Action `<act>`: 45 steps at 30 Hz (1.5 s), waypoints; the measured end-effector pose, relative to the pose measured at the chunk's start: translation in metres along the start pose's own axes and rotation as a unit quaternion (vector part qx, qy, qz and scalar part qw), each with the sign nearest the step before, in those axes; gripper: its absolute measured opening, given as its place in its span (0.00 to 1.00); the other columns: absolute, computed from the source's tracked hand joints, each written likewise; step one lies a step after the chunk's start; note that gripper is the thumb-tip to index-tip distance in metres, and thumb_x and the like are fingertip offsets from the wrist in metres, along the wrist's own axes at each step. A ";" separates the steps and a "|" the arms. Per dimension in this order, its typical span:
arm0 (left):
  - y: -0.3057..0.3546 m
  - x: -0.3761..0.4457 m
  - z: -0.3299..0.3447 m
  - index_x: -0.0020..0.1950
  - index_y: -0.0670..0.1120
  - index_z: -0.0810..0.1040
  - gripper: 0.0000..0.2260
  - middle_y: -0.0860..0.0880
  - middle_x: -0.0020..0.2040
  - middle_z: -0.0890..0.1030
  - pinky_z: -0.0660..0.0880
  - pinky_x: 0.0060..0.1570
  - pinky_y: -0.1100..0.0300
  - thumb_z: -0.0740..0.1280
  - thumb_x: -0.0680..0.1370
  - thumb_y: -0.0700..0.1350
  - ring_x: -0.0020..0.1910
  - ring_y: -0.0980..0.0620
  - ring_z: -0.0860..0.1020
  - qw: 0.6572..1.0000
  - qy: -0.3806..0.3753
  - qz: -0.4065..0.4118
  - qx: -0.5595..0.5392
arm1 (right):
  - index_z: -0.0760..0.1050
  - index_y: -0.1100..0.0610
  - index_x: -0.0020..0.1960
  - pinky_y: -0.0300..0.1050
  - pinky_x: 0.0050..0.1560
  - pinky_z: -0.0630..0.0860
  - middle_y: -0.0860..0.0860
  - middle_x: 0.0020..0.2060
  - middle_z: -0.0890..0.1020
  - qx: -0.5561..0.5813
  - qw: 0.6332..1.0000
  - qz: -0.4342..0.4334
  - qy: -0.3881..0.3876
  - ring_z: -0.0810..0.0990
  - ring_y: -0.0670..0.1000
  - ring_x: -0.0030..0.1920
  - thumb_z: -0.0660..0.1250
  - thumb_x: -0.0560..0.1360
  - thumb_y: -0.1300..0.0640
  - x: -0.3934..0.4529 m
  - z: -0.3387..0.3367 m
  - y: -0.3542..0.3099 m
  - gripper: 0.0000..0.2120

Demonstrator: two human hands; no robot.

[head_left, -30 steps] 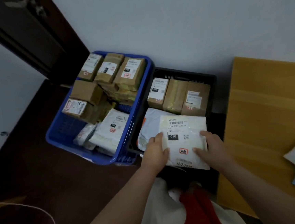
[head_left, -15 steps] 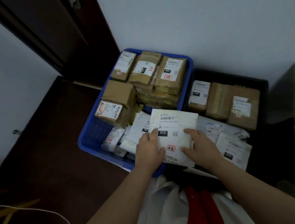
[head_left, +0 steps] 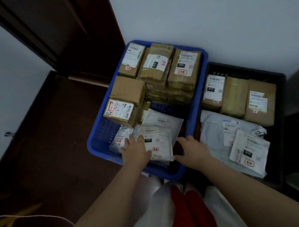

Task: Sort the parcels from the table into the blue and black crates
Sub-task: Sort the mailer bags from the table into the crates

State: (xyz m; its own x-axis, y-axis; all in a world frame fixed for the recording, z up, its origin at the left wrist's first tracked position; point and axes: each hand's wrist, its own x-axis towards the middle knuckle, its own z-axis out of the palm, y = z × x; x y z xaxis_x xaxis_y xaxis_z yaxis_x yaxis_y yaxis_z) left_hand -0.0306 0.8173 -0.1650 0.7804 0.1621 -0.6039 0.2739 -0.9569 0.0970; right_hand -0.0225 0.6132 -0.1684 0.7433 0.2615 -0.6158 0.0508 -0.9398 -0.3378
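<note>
Down in the blue crate: a white mailer under both hands

Both forearms reach forward and down from the bottom of the head view, converging on the near end of the blue crate point(head_left: 100, 134). The left hand point(head_left: 136, 150) lies palm down on the left part of a white mailer point(head_left: 157, 145), fingers straight and spread toward 12 o'clock, pressing flat without curling round it. The right hand point(head_left: 193, 150) sits at the mailer's 3 o'clock edge, just beside the crate's right wall; its thumb points toward the mailer's near corner, and whether its fingertips touch the packet cannot be told. That hand looks relaxed and grips nothing visible.

The mailer rests inside the blue crate, on top of other white packets, at 6 o'clock from the stacked brown boxes point(head_left: 170, 70). Its label shows a black tag reading "010" and a red-bordered stamp whose characters are too blurred to read. One brown box at 12 o'clock carries "010", its neighbour "060".

At 3 o'clock stands the black crate point(head_left: 283, 119), touching the blue one, holding brown boxes and white packets; one near packet point(head_left: 248, 150) also reads "010" above a red stamp.
</note>
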 end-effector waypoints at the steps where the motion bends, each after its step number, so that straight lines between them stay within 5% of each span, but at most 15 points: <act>1: 0.003 0.001 -0.002 0.77 0.49 0.57 0.31 0.40 0.78 0.54 0.58 0.71 0.40 0.65 0.78 0.55 0.76 0.39 0.54 1.000 0.013 0.016 -0.002 | 0.60 0.50 0.74 0.50 0.61 0.71 0.55 0.64 0.70 0.003 1.000 0.004 0.010 0.73 0.56 0.62 0.65 0.75 0.39 -0.002 -0.002 0.003 0.33; 8: 0.070 0.006 -0.018 0.74 0.49 0.65 0.24 0.45 0.73 0.64 0.63 0.69 0.48 0.63 0.79 0.51 0.71 0.44 0.63 0.986 0.072 0.149 0.007 | 0.63 0.51 0.72 0.48 0.57 0.69 0.53 0.63 0.71 0.039 0.992 0.045 0.113 0.74 0.55 0.61 0.62 0.77 0.42 -0.034 -0.021 0.048 0.27; 15: 0.201 -0.022 -0.004 0.70 0.50 0.69 0.18 0.49 0.71 0.67 0.62 0.68 0.54 0.62 0.80 0.49 0.71 0.48 0.63 0.930 0.118 0.346 0.042 | 0.63 0.51 0.72 0.49 0.59 0.68 0.52 0.65 0.71 0.060 0.966 0.127 0.216 0.72 0.54 0.63 0.60 0.79 0.46 -0.093 -0.032 0.135 0.23; 30: 0.536 -0.176 0.132 0.72 0.48 0.67 0.21 0.46 0.72 0.65 0.65 0.68 0.51 0.63 0.80 0.49 0.72 0.46 0.61 0.830 0.026 0.554 0.065 | 0.64 0.54 0.72 0.47 0.65 0.67 0.53 0.66 0.70 0.111 0.885 0.302 0.336 0.66 0.54 0.66 0.61 0.78 0.52 -0.288 -0.028 0.418 0.23; 34: 0.567 -0.185 0.160 0.74 0.49 0.64 0.23 0.47 0.73 0.62 0.64 0.69 0.52 0.64 0.79 0.48 0.72 0.46 0.61 0.841 -0.021 0.528 0.117 | 0.67 0.59 0.70 0.51 0.65 0.66 0.59 0.65 0.70 0.148 0.837 0.378 0.368 0.67 0.60 0.66 0.65 0.75 0.56 -0.322 -0.019 0.470 0.24; 40: 0.620 -0.183 0.171 0.78 0.48 0.55 0.29 0.44 0.78 0.53 0.57 0.73 0.48 0.62 0.80 0.50 0.76 0.43 0.54 0.816 -0.052 0.539 0.201 | 0.64 0.64 0.71 0.61 0.64 0.65 0.65 0.69 0.66 0.245 0.701 0.502 0.443 0.64 0.65 0.69 0.70 0.71 0.57 -0.339 -0.015 0.517 0.32; 45: 0.671 -0.188 0.184 0.80 0.47 0.40 0.38 0.39 0.79 0.41 0.54 0.74 0.48 0.63 0.80 0.51 0.78 0.39 0.48 0.825 -0.129 0.492 0.246 | 0.56 0.62 0.76 0.60 0.68 0.59 0.63 0.73 0.60 0.293 0.657 0.549 0.425 0.58 0.64 0.72 0.69 0.73 0.51 -0.349 -0.003 0.548 0.38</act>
State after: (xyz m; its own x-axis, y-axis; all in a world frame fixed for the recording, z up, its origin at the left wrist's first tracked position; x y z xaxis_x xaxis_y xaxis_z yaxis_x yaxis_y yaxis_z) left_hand -0.0965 0.1007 -0.1321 0.3257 -0.7468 -0.5798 -0.7315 -0.5876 0.3459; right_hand -0.2520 0.0058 -0.1363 0.2341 -0.9552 -0.1810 -0.9083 -0.1485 -0.3910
